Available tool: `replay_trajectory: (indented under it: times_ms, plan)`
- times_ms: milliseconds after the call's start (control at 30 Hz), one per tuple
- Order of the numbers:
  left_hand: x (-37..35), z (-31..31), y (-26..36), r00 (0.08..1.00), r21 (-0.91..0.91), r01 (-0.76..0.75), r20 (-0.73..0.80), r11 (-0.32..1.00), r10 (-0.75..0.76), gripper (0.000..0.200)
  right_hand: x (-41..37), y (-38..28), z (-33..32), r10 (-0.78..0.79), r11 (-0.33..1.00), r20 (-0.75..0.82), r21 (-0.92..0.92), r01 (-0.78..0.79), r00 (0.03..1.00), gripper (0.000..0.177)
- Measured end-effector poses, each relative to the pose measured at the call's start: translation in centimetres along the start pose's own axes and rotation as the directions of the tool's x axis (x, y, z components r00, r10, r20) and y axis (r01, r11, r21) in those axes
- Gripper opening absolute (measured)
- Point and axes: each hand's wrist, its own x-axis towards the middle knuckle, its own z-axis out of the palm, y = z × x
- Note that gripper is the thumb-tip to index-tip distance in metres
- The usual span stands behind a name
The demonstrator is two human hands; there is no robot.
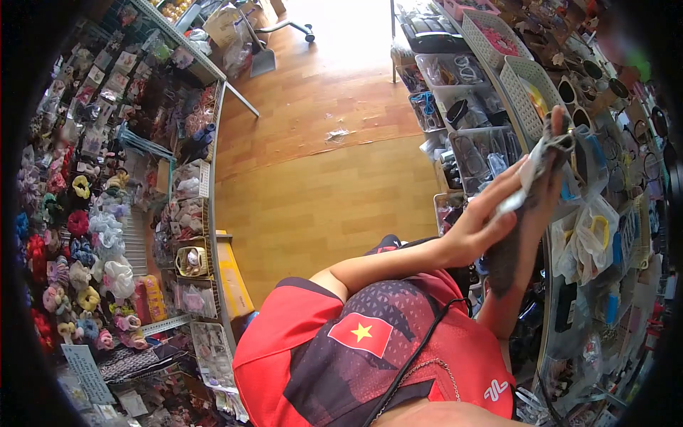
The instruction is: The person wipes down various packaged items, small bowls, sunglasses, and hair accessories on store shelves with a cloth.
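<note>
A long, dark, soft-looking item (508, 260) with a whitish strip along its upper end lies along my right palm and forearm. I cannot make out its exact kind. My left hand (485, 219) reaches across from the left, its thumb and fingers on either side of the pale strip. Behind the item is my right hand (551, 171), fingertips pointing up past its top end. Much of the right palm is hidden. Both hands are close to the shelf on the right, beside a white woven basket (514, 77).
On the left, a display rack holds scrunchies (78, 223) and packets. Clear plastic boxes (475, 158) and sunglasses (567, 92) fill the right shelves. Plastic bags (585, 238) hang beside my right forearm. A yellow box (233, 277) and a dustpan (262, 62) stand on the wooden floor (320, 192).
</note>
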Motion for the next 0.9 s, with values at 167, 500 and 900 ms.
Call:
replay_trajectory:
  times_ms: [167,500,900]
  plan:
    - [2.3,-1.0,0.3,0.965,0.317,-0.263,0.079,0.911,0.251,0.064,-1.9,3.9,0.3,0.183,0.977,-0.045,0.124,-0.176,0.982,0.057]
    - [0.6,0.2,-0.7,1.0,-0.01,-0.003,-0.028,1.0,0.003,0.057,-1.6,2.2,-0.3,-0.149,0.965,0.076,-0.205,0.162,0.986,0.051]
    - [3.9,-0.9,-1.1,0.995,-0.068,-0.026,-0.097,0.997,0.019,0.062,-4.5,2.4,1.8,0.019,0.983,-0.009,0.185,-0.017,1.0,0.049]
